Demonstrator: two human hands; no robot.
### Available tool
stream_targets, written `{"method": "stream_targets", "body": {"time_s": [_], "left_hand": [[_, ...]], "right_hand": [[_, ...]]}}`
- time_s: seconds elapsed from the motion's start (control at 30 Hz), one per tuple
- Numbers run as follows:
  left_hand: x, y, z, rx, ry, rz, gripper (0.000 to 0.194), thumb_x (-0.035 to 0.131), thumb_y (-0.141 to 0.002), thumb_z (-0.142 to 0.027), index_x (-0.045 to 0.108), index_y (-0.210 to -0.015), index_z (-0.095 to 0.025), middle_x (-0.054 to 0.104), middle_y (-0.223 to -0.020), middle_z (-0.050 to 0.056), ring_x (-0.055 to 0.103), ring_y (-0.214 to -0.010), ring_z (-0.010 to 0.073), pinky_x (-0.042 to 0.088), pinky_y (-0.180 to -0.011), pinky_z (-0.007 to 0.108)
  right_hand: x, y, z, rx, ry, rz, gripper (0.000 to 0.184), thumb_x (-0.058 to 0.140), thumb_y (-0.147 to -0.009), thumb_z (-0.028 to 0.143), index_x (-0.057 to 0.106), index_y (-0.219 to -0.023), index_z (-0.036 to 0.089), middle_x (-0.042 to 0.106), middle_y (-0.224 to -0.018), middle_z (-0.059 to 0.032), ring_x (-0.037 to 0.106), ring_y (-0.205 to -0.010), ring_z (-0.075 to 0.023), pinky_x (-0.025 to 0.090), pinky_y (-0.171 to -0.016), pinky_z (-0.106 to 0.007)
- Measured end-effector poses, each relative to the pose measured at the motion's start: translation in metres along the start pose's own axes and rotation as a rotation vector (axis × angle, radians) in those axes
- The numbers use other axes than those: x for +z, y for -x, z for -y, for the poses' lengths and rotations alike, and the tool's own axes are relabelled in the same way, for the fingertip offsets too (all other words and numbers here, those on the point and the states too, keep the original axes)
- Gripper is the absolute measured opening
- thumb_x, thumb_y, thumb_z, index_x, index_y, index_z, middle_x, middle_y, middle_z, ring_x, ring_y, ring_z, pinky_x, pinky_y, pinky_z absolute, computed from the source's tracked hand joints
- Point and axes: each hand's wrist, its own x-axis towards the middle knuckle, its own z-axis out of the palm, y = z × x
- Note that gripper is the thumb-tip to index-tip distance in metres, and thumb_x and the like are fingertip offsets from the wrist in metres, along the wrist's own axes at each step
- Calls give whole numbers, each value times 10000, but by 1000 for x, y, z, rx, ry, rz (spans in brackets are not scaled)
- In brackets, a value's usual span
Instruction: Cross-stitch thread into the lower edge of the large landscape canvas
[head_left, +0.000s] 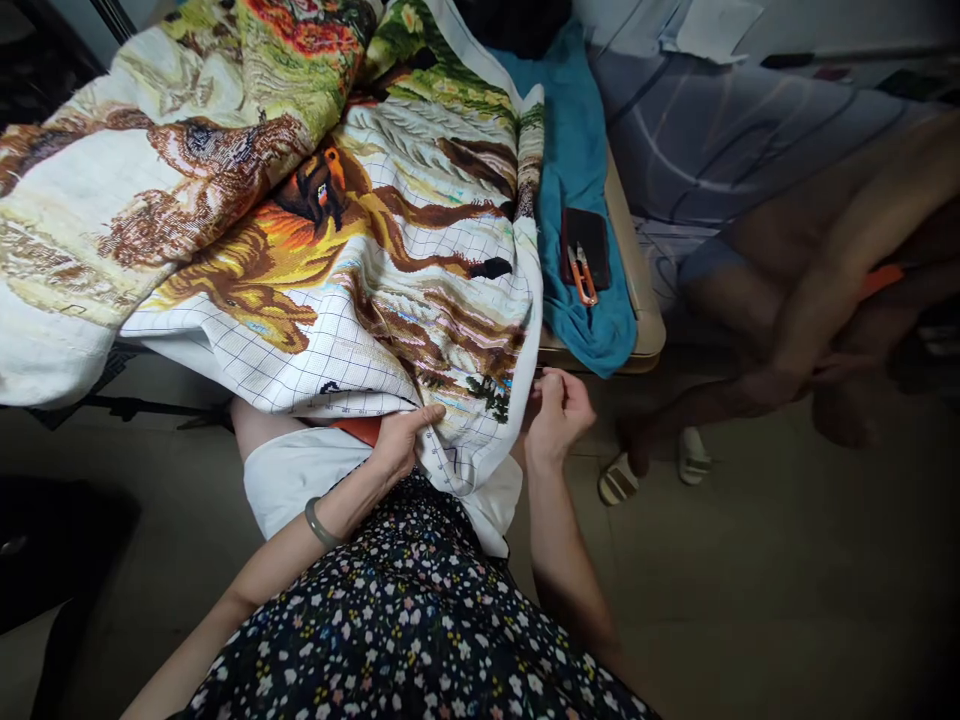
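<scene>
A large cross-stitch cloth [315, 230] with brown, orange and green pictures drapes over my lap and a frame. My left hand [401, 445] grips its lower edge from below, thumb on top of the gridded fabric. My right hand [556, 412] is at the cloth's right edge, fingers pinched together; what they pinch is too small to see. A bracelet [321, 524] sits on my left wrist.
A teal towel [581, 150] covers a small table [645, 320], with a dark phone [587, 240] and orange thread snips [583, 275] on it. Another person's bare legs [810, 290] and sandalled feet [652, 470] are at the right.
</scene>
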Motion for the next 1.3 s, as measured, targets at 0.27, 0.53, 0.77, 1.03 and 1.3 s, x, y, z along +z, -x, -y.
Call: {"method": "stream_targets", "body": {"time_s": [0.27, 0.53, 0.77, 1.03, 1.3], "left_hand": [[2, 2, -1, 23, 0, 30, 359, 908, -394, -240, 729, -669, -95, 733, -680, 61, 653, -617, 173, 536, -748, 326], [2, 3, -2, 14, -16, 30, 367, 893, -418, -236, 733, -718, -95, 749, -747, 95, 703, -742, 247, 536, -829, 383], [2, 2, -1, 29, -1, 5, 389, 899, -403, -224, 723, -728, -101, 747, -742, 87, 708, -774, 247, 533, -843, 374], [3, 5, -1, 36, 4, 2, 393, 902, -397, -220, 717, -730, -124, 751, -744, 74, 705, -754, 240, 546, -817, 373], [3, 5, -2, 30, -14, -13, 394, 908, -377, -232, 697, -694, -130, 730, -679, 64, 708, -806, 264, 540, -844, 394]], "right_hand": [[16, 26, 40, -454, 68, 544, 164, 547, -925, 217, 684, -835, 210, 623, -780, -52, 600, -787, -194, 499, -734, -344], [17, 24, 38, 140, -347, 506, 187, 487, -949, 400, 494, -897, 221, 659, -796, -13, 589, -606, -118, 517, -603, -263], [13, 13, 39, 323, -561, 494, 223, 682, -788, 343, 510, -864, 224, 552, -705, 42, 488, -546, -88, 437, -519, -223], [2, 15, 42, 166, -313, 265, 157, 694, -810, 333, 661, -879, 197, 562, -630, 32, 502, -520, -101, 422, -506, -241], [12, 14, 34, 140, -379, 10, 167, 683, -806, 344, 601, -822, 200, 567, -632, 33, 541, -541, -114, 460, -554, -255]]}}
